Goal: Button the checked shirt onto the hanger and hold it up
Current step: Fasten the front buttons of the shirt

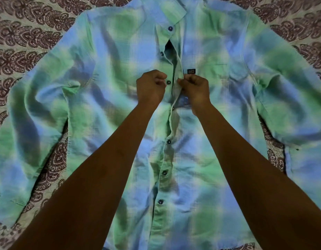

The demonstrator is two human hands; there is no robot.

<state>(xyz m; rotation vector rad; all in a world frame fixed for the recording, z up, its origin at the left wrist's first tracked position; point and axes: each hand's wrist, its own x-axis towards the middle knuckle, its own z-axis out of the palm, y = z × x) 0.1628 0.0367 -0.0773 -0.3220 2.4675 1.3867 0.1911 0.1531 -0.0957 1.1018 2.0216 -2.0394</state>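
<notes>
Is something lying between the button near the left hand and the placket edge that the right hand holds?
Nothing visible: only a narrow gap separates the button from the placket edge.

A pale bedsheet (pixel 29 44) printed with dark maroon paisley rows fills the whole surround, probably covering a bed. The light is dim and bluish. Walls, floor and windows lie beyond the sheet's edges.
</notes>
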